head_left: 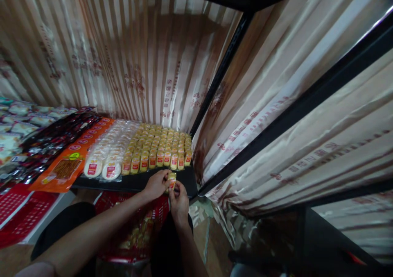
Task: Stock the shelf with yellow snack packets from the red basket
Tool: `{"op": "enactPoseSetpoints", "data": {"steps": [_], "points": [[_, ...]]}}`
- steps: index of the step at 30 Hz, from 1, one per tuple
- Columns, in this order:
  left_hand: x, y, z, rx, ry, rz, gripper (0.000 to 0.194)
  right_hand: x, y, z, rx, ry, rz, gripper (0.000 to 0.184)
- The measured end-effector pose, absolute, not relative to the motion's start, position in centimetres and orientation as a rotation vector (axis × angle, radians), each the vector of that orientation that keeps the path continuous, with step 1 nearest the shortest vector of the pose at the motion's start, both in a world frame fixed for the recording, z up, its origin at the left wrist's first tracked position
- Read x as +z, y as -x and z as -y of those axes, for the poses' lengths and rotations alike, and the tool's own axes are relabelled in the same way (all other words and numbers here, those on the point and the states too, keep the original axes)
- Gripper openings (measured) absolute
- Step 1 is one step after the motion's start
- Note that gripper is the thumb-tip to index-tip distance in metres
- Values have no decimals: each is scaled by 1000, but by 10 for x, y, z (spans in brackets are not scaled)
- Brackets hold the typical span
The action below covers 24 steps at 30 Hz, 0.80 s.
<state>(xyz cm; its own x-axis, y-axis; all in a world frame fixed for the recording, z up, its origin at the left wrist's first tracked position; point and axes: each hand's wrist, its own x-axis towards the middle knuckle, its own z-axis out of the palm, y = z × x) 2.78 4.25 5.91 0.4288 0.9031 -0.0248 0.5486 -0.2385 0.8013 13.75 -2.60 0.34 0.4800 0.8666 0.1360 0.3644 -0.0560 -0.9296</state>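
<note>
Between both hands is a small yellow snack packet [172, 179] with a red and white label, held just in front of the shelf. My left hand [157, 184] pinches it from the left side. From below and to the right, the fingers of my right hand [179, 201] grip the same packet. Just behind it, rows of similar yellow snack packets [159, 150] stand close together on a black shelf [135, 182]. Under my forearms, a red plastic basket [115, 201] contains more yellow packets, partly hidden by my arms.
Left of the yellow rows lie round white crackers [112, 169] in clear wrap, an orange snack bag [66, 168] and dark shiny packets [61, 131]. Another red basket [18, 211] stands at the lower left. Pleated curtains [147, 64] and black frame bars [260, 133] enclose the back and right.
</note>
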Motion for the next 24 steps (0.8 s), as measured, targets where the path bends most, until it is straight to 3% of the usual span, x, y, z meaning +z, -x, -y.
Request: {"op": "enactPoseSetpoints", "data": {"steps": [5,13,24], "points": [[59,-30,-63,606,-1913,-1336,44,4,-134,-1,569,1569,1089,35],[48,-39,-93,656,-1938,-1483,37,-16,-126,-32,358,1544,1165,25],[40,-40,-106,753,-1948,-1487,35,-21,-122,-42,150,1588,1311,37]]}}
